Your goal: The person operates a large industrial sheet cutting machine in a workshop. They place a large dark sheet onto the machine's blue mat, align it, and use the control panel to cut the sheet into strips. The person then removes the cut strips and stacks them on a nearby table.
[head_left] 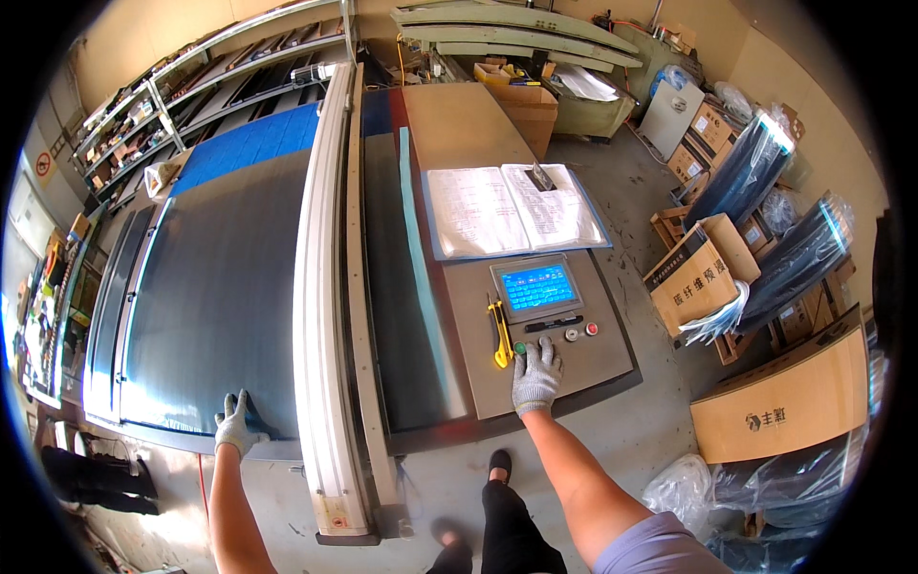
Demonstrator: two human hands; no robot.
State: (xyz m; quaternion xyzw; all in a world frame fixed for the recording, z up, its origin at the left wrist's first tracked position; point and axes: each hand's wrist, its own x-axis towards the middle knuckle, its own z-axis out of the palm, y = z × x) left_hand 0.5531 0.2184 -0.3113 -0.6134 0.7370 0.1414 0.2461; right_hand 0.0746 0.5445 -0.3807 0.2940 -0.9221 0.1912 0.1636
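Note:
My left hand (239, 427), in a pale glove, rests with fingers apart on the near edge of a wide dark sheet (215, 297) that lies flat on the machine bed. My right hand (537, 379), gloved too, lies over the brown control panel (598, 349), its fingers stretched out and holding nothing. One fingertip is at a green button (519, 348); whether it presses down I cannot tell. Just beyond are a black marker (555, 324), a silver knob (572, 335) and a red button (592, 329). A yellow utility knife (501, 335) lies left of the lit touchscreen (535, 287).
A long white gantry beam (325, 258) crosses the bed between my hands. Open paper sheets (473, 210) on a clipboard lie behind the screen. Cardboard boxes (779, 392) and plastic-wrapped dark rolls (741, 172) stand at the right. Metal shelving (158, 105) holds strips at the back left.

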